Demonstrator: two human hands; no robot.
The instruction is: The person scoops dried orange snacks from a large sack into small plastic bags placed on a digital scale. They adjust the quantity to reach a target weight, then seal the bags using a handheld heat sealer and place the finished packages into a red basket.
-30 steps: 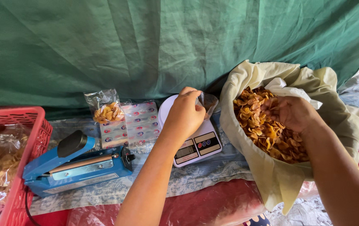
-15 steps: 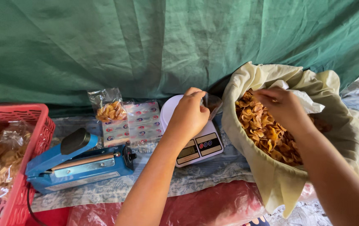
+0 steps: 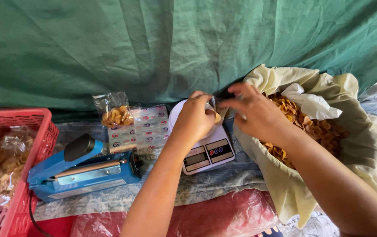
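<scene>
The left hand is curled closed around the mouth of a small clear plastic bag that rests on the round plate of a white digital kitchen scale; the right hand has its fingertips pinched together at the bag's opening, though what they hold is too small to tell; just right of the scale sits a big cream cloth-lined sack of golden-brown fried crackers; left of the scale lie a stack of printed labels, a filled clear packet of crackers and a blue tabletop heat sealer; a red plastic basket of packed bags stands at the far left, with a green tarpaulin behind
</scene>
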